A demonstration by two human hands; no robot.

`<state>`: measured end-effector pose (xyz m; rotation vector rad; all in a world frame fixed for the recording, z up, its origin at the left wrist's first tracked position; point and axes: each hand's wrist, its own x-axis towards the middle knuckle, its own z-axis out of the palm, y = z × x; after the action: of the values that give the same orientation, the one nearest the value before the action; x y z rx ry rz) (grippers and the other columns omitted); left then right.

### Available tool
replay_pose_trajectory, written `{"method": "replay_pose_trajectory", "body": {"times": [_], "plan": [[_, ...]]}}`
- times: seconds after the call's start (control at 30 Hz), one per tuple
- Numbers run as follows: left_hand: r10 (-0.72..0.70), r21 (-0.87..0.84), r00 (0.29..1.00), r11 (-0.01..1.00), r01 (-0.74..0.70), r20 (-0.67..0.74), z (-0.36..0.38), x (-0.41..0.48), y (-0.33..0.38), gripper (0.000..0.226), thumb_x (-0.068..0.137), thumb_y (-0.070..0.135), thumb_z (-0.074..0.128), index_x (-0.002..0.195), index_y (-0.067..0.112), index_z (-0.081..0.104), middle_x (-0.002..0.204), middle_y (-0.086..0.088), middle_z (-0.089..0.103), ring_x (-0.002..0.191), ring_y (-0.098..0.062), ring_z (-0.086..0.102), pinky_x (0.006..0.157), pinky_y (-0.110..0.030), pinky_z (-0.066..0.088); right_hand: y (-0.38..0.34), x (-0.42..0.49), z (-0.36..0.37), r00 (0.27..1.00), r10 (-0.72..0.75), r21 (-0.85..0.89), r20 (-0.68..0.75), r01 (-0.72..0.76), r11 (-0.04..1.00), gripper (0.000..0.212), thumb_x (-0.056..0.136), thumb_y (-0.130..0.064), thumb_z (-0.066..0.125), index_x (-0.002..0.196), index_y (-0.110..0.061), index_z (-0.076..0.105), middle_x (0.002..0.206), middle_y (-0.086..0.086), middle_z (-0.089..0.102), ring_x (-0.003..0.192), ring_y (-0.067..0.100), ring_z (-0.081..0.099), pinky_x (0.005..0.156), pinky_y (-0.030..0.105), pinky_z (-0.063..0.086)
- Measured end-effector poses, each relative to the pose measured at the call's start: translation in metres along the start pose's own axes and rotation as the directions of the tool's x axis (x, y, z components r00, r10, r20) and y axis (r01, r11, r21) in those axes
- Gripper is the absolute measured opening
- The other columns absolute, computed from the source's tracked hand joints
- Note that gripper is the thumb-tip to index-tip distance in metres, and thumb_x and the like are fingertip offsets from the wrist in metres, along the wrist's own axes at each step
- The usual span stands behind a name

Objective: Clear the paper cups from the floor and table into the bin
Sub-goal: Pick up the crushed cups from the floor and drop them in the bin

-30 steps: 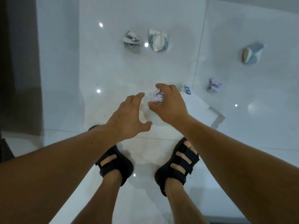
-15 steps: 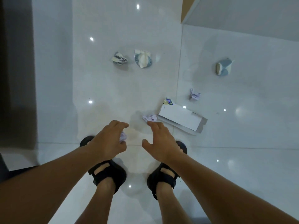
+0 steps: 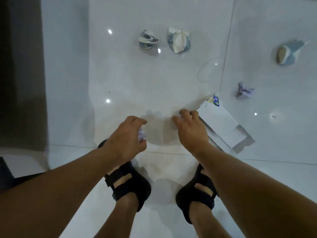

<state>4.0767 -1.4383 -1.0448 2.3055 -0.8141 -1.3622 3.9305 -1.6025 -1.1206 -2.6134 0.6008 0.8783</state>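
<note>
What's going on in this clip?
A person stoops over a tiled floor, picking up litter. The left hand grips a crumpled purple scrap; the right hand reaches down beside a flat white carton. Three crushed paper cups lie farther off, untouched. No bin is in view.

The left hand [image 3: 126,136], left of the flat white carton [image 3: 221,126], covers all but a corner of the crumpled lilac paper [image 3: 142,135] it grips. The right hand [image 3: 190,131] overlaps the carton's near-left edge, and its curled fingers hide anything beneath them. The coloured scrap [image 3: 215,100] at the carton's far corner is too small to identify.
</note>
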Motion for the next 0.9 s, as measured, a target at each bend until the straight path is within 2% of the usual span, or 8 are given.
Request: {"method": "replay_pose_trajectory", "body": {"times": [0.13, 0.2, 0.47, 0.63, 0.73, 0.9], "plan": [[-0.013, -0.003, 1.0, 1.0, 0.013, -0.008, -0.024, -0.008, 0.013, 0.054, 0.084, 0.015, 0.066, 0.135, 0.016, 0.047, 0.127, 0.0, 0.044, 0.102, -0.01, 0.048, 0.087, -0.017, 0.035, 0.001, -0.015, -0.029, 1.0, -0.028, 0.089, 0.001, 0.028, 0.996, 0.047, 0.091, -0.005, 0.048, 0.136, -0.018, 0.05, 0.137, 0.01, 0.044, 0.117, 0.03, 0.044, 0.069, 0.037, 0.052], [-0.024, -0.005, 1.0, 1.0, 0.024, -0.011, -0.042, -0.018, 0.027, 0.054, 0.084, 0.015, 0.065, 0.135, 0.016, 0.047, 0.126, 0.001, 0.043, 0.102, -0.011, 0.049, 0.088, -0.017, 0.035, -0.006, -0.026, -0.057, 0.999, -0.045, 0.126, -0.002, 0.045, 0.991, 0.048, 0.09, -0.007, 0.05, 0.136, -0.019, 0.051, 0.137, 0.009, 0.044, 0.116, 0.029, 0.045, 0.067, 0.039, 0.054], [-0.023, -0.036, 0.997, 0.999, 0.021, -0.08, -0.148, -0.099, 0.109, 0.056, 0.085, 0.016, 0.064, 0.138, 0.014, 0.045, 0.128, 0.003, 0.043, 0.098, -0.006, 0.049, 0.086, -0.009, 0.033, -0.04, -0.088, -0.215, 0.992, -0.109, 0.144, -0.063, 0.118, 0.983, 0.053, 0.088, -0.008, 0.053, 0.139, -0.022, 0.05, 0.139, 0.007, 0.043, 0.118, 0.027, 0.048, 0.074, 0.033, 0.052], [-0.04, -0.035, 0.985, 0.999, 0.035, -0.169, -0.223, -0.183, 0.16, 0.057, 0.085, 0.018, 0.063, 0.139, 0.016, 0.044, 0.137, 0.001, 0.041, 0.109, -0.009, 0.049, 0.089, -0.013, 0.033, -0.083, -0.141, -0.327, 0.974, -0.214, 0.139, -0.074, 0.223, 0.965, 0.054, 0.09, -0.013, 0.056, 0.142, -0.022, 0.047, 0.143, 0.008, 0.04, 0.124, 0.027, 0.045, 0.087, 0.032, 0.048], [-0.073, -0.036, 0.973, 0.997, 0.067, -0.22, -0.255, -0.239, 0.184, 0.059, 0.085, 0.019, 0.065, 0.139, 0.016, 0.043, 0.14, -0.003, 0.04, 0.117, -0.017, 0.048, 0.093, -0.017, 0.033, -0.11, -0.18, -0.382, 0.955, -0.284, 0.126, -0.088, 0.293, 0.948, 0.054, 0.09, -0.016, 0.059, 0.142, -0.023, 0.047, 0.143, 0.008, 0.04, 0.125, 0.026, 0.045, 0.086, 0.032, 0.048], [-0.19, -0.078, 0.921, 0.982, 0.173, -0.34, -0.272, -0.335, 0.216, 0.061, 0.083, 0.02, 0.067, 0.139, 0.018, 0.043, 0.14, -0.002, 0.04, 0.117, -0.02, 0.049, 0.09, -0.022, 0.036, -0.149, -0.245, -0.444, 0.902, -0.425, 0.047, -0.08, 0.429, 0.902, 0.055, 0.088, -0.017, 0.059, 0.141, -0.025, 0.046, 0.142, 0.005, 0.04, 0.122, 0.026, 0.047, 0.085, 0.031, 0.047]]}}
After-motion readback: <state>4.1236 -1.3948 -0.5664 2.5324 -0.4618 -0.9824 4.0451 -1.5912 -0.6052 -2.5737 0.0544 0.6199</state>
